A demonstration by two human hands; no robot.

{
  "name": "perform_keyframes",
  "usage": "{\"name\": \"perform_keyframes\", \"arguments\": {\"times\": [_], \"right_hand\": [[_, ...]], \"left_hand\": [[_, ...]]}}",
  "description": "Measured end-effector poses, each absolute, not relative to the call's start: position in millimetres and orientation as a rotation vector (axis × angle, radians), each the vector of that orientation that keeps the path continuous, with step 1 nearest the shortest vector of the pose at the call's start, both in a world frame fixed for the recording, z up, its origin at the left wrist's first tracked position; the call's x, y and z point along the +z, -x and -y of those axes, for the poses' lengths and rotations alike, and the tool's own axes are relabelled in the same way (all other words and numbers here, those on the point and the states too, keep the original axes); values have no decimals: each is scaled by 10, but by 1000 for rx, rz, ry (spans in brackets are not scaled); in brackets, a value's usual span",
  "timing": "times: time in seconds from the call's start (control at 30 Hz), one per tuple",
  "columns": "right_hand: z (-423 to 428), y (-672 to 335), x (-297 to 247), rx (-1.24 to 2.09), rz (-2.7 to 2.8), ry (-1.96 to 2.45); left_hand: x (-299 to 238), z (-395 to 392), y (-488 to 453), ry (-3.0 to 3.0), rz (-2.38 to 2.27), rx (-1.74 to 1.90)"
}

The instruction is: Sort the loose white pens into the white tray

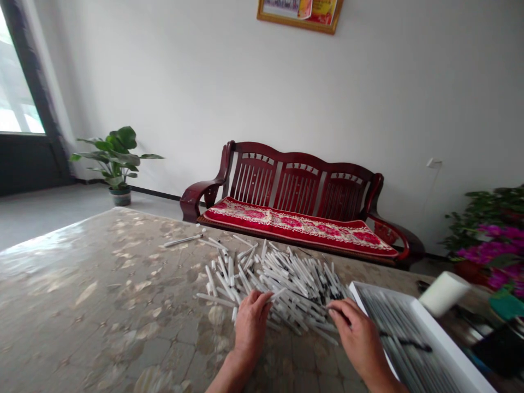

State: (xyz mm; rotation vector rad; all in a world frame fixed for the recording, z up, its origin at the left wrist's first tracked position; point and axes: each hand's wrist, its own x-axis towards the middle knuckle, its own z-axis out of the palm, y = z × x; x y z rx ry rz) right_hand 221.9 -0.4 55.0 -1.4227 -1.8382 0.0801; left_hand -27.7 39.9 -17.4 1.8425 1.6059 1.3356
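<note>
A heap of white pen barrels [278, 275] lies on the stone-patterned table [102, 300]. My left hand [250, 325] rests at the near edge of the heap, fingers curled over one white barrel. My right hand [358, 335] is at the heap's right side, fingers pinched on a thin dark pen part that I cannot name. Just right of it sits a white box [446, 355] filled with rows of dark-tipped pens.
A white roll or cup [444, 293] stands beyond the box. A few loose barrels [182, 240] lie further out on the table. Behind are a red wooden bench [295, 210], a potted plant [117, 161] and pink flowers [491, 248].
</note>
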Motion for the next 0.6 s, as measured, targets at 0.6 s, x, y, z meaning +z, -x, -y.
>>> {"name": "perform_keyframes", "arguments": {"times": [0.6], "right_hand": [[131, -2371, 719, -69, 1994, 1459]], "left_hand": [[-188, -417, 313, -2325, -1574, 1265]]}}
